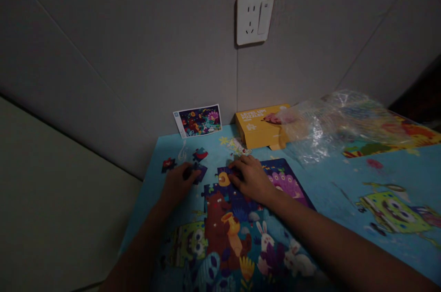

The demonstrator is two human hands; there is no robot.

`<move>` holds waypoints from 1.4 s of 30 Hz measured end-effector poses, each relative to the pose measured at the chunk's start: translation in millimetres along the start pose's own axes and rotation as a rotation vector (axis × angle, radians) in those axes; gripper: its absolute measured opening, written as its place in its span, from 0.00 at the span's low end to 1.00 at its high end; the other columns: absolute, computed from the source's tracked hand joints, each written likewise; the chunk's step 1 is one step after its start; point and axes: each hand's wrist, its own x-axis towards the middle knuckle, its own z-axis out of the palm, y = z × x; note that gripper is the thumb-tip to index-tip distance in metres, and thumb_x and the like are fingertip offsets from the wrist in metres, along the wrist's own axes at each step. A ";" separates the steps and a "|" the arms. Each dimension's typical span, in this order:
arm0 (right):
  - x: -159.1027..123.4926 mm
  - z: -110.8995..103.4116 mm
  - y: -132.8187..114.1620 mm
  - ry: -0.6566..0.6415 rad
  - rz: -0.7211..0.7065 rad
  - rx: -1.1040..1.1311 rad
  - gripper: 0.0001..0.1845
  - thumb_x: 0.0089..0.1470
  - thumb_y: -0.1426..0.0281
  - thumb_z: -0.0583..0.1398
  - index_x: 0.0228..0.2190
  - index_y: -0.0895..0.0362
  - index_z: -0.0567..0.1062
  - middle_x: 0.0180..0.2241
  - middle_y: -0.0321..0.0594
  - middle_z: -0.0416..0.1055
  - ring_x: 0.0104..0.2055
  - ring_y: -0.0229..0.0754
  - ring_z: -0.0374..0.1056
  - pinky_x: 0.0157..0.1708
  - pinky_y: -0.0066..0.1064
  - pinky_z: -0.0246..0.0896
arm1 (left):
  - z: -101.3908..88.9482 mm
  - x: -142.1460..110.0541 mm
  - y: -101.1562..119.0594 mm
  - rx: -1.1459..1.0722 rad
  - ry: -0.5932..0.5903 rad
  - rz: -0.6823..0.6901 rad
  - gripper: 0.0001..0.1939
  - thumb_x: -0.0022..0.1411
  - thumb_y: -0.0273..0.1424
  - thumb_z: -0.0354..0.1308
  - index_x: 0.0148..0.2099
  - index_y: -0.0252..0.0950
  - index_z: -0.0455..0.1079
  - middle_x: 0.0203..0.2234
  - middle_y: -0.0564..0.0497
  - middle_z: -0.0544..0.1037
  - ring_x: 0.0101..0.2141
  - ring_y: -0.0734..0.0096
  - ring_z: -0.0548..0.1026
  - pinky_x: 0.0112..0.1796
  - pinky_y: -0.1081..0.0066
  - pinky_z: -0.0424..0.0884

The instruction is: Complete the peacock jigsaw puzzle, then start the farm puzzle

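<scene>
A partly assembled jigsaw puzzle (220, 209) with a brown bear, white rabbits and plants lies on the table. My left hand (177, 184) is closed with thumb and fingertips on a loose dark purple puzzle piece (201, 173), left of the puzzle's upper edge. Bent over that upper edge, my right hand (251, 178) has its thumb and index finger on the dark part beside a yellow lamp-like shape; its fingers partly cover the pieces there. Two more loose items lie near my left hand: a red-and-blue puzzle piece (200, 154) and a dark red puzzle piece (168, 164).
A picture card (200, 121) leans against the wall. Beside it stands a yellow puzzle box (257, 128), partly under crumpled clear plastic (330, 122). The blue cartoon tablecloth (351, 181) covers the table. A socket plate (255, 17) is on the wall.
</scene>
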 end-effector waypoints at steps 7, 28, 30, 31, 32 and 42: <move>0.0 3.6 4.6 -0.009 -0.009 0.002 0.13 0.54 0.67 0.60 0.42 0.55 0.76 0.39 0.45 0.69 0.44 0.48 0.62 0.45 0.38 0.54 | 1.9 6.3 -1.3 -0.080 0.156 -0.129 0.15 0.54 0.41 0.59 0.39 0.35 0.72 0.24 0.50 0.77 0.28 0.63 0.76 0.31 0.67 0.70; 0.0 3.2 3.9 -0.001 -0.019 -0.005 0.13 0.54 0.66 0.61 0.42 0.55 0.76 0.38 0.44 0.69 0.44 0.48 0.62 0.45 0.38 0.54 | 15.7 -8.0 3.1 -0.027 -0.003 0.280 0.15 0.62 0.33 0.54 0.48 0.43 0.78 0.53 0.47 0.74 0.55 0.57 0.70 0.56 0.56 0.67; -0.1 3.2 4.1 0.001 -0.021 -0.004 0.13 0.54 0.66 0.60 0.42 0.55 0.76 0.39 0.44 0.69 0.44 0.48 0.62 0.46 0.38 0.54 | 15.0 -8.2 2.8 -0.036 -0.005 0.273 0.16 0.63 0.34 0.54 0.50 0.43 0.77 0.57 0.46 0.70 0.57 0.57 0.68 0.56 0.55 0.66; -0.1 3.1 4.1 0.003 -0.021 -0.003 0.13 0.54 0.67 0.60 0.42 0.55 0.76 0.39 0.44 0.69 0.45 0.48 0.62 0.46 0.38 0.54 | 15.4 -8.3 3.0 -0.034 -0.012 0.277 0.16 0.63 0.35 0.54 0.50 0.43 0.76 0.58 0.46 0.69 0.57 0.56 0.68 0.57 0.55 0.65; -0.2 2.9 4.1 0.005 -0.021 -0.002 0.13 0.54 0.66 0.60 0.42 0.55 0.76 0.39 0.44 0.69 0.45 0.48 0.62 0.46 0.38 0.55 | 16.0 -8.5 3.3 -0.018 -0.027 0.285 0.16 0.63 0.35 0.54 0.51 0.43 0.76 0.58 0.45 0.69 0.57 0.55 0.68 0.57 0.54 0.65; 0.2 1.6 2.3 -0.004 -0.013 -0.013 0.13 0.54 0.67 0.61 0.42 0.55 0.76 0.39 0.45 0.69 0.44 0.48 0.63 0.46 0.37 0.54 | 21.7 -9.5 4.5 0.217 -0.056 0.389 0.13 0.61 0.33 0.60 0.47 0.47 0.77 0.60 0.48 0.67 0.65 0.42 0.51 0.57 0.35 0.54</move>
